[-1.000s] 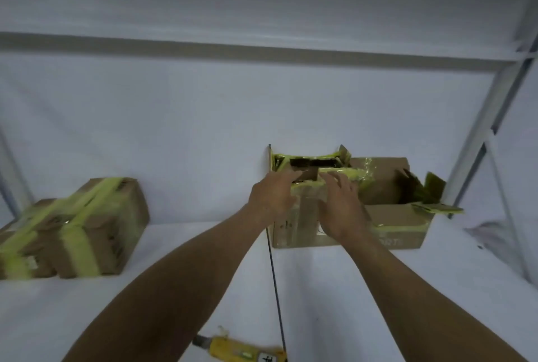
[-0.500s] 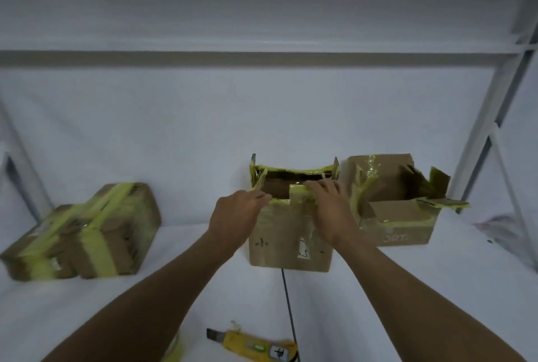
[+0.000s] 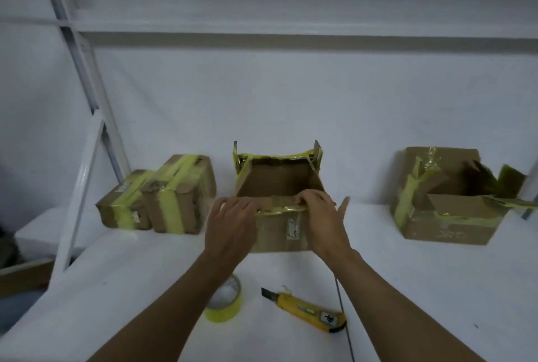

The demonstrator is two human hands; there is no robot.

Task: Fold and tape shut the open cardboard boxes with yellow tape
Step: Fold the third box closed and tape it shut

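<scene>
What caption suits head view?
Left hand and right hand at near flap of open brown cardboard box; yellow tape roll nearby.

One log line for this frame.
left hand touches near flap; right hand grips it; middle box open; tape roll, utility knife on table

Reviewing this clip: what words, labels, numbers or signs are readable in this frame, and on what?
Nothing reads clearly enough to quote.
Middle box: white sticker on its front with dark marks, blurred.
Right open box: pale print on its front, blurred.
Utility knife: white label with a dark mark, too small.
Taped boxes: small labels, blurred.
</scene>
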